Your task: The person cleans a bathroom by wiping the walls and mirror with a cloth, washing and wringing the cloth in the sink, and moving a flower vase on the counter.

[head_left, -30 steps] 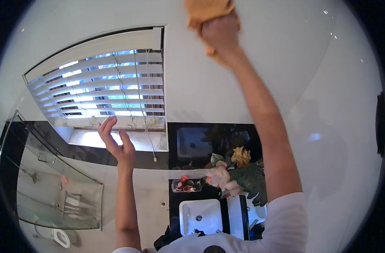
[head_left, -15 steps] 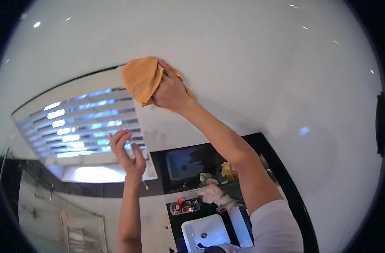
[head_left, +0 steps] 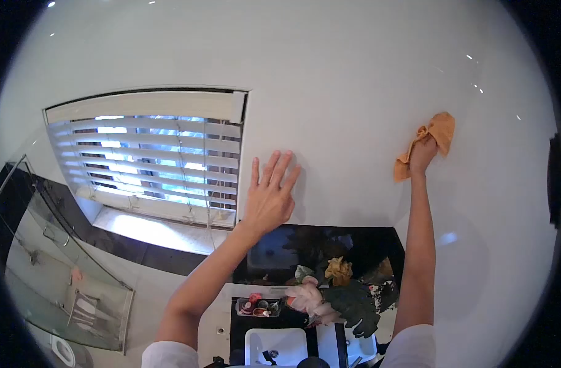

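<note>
My right hand (head_left: 422, 154) grips an orange cloth (head_left: 441, 132) against the white wall (head_left: 348, 116), well to the right of the window. The cloth is bunched, with folds sticking out above and below the fingers. My left hand (head_left: 270, 195) is raised with its fingers spread, close to the wall just right of the window blind (head_left: 164, 159). Whether its palm touches the wall I cannot tell. Nothing is in the left hand.
Below are a glossy black panel (head_left: 271, 251), artificial flowers (head_left: 317, 300), a tray of small items (head_left: 258, 307) and a white sink (head_left: 274, 345). A glass shower enclosure (head_left: 65, 264) and a toilet (head_left: 64, 351) stand at lower left.
My right hand has carried the orange cloth from the window's upper corner far to the right along the wall. The left hand has moved right and its fingers have straightened. The view has shifted.
</note>
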The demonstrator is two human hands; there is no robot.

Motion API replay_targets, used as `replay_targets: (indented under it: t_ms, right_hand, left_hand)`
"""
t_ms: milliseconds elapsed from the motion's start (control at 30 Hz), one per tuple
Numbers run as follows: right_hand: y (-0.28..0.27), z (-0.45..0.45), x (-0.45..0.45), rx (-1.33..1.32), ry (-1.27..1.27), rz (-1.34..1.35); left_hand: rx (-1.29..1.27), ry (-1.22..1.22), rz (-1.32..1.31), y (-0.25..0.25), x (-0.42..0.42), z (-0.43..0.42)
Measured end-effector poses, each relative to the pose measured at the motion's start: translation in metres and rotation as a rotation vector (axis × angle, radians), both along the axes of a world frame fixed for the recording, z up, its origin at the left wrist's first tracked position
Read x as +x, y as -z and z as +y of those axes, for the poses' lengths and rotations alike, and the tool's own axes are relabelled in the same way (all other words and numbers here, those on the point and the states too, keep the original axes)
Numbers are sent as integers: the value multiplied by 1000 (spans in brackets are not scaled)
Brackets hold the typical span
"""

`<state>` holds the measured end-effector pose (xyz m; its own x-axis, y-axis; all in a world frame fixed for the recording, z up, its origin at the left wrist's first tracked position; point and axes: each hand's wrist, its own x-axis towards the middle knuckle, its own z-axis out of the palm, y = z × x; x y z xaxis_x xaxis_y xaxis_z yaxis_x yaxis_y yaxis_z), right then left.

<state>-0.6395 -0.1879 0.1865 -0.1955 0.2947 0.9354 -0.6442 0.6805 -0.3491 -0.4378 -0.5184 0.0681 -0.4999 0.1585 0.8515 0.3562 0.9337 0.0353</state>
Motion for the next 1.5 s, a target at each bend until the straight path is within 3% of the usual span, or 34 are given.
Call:
replay_targets:
  t_ms: [133, 233, 267, 300, 333, 367, 433, 600, 700, 733, 767, 833, 967, 1200, 1267, 1333, 1367, 1433, 1467, 1500]
  right_hand:
    - [-20, -36, -1, -100, -176, 40]
    - [-48, -130, 32, 20, -52, 138]
    - [-53, -154, 35, 294, 151, 184]
    - [-58, -184, 74, 522, -19, -94]
    - [-61, -213, 79, 619, 11, 359]
    - [-65, -233, 90, 750, 83, 465]
    - [-82, -253, 79, 718, -127, 460]
    - [-181, -183, 53, 650, 13, 798]
    - [-215, -100, 38, 272, 107, 467]
    - [-224, -65, 13, 114, 135, 451]
    - [-230, -37, 7, 78, 136, 664]
    - [-216, 17, 0, -24, 222, 291]
    - [-159, 55, -12, -118, 348, 233]
    - [35, 52, 32, 142, 575, -345]
    - [64, 67, 52, 248, 643, -423]
    - [78, 93, 79, 297, 197, -932]
    - [82, 107, 95, 292, 208, -961]
    - [71, 133, 126, 251, -386, -1551]
    - [51, 129, 156, 450, -249, -1623]
    - [26, 122, 186, 438, -241, -1631]
  left_hand:
    - [-8, 85, 17, 0, -3, -3]
    - [44, 161, 77, -4, -9, 3]
    - [100, 199, 125, -1, -14, 4]
    - [160, 234, 172, 2, -18, 5]
    - [153, 269, 196, 5, -21, 8]
    - [178, 252, 234, 9, -25, 10]
    - [192, 267, 286, -2, -39, 11]
    - [178, 209, 526, -61, -64, 8]
    - [115, 182, 623, -81, -72, 5]
    - [68, 166, 663, -84, -74, 4]
    - [63, 168, 668, -85, -75, 4]
    - [88, 207, 664, -81, -75, 4]
    - [140, 262, 654, -79, -76, 5]
    - [127, 290, 687, -75, -81, 2]
    - [132, 300, 670, -74, -81, 1]
    - [124, 312, 658, -74, -83, -2]
    - [133, 326, 631, -73, -83, -2]
    - [84, 287, 617, -75, -77, -3]
    - [117, 283, 618, -74, -72, 0]
    - [121, 296, 611, -72, -65, 7]
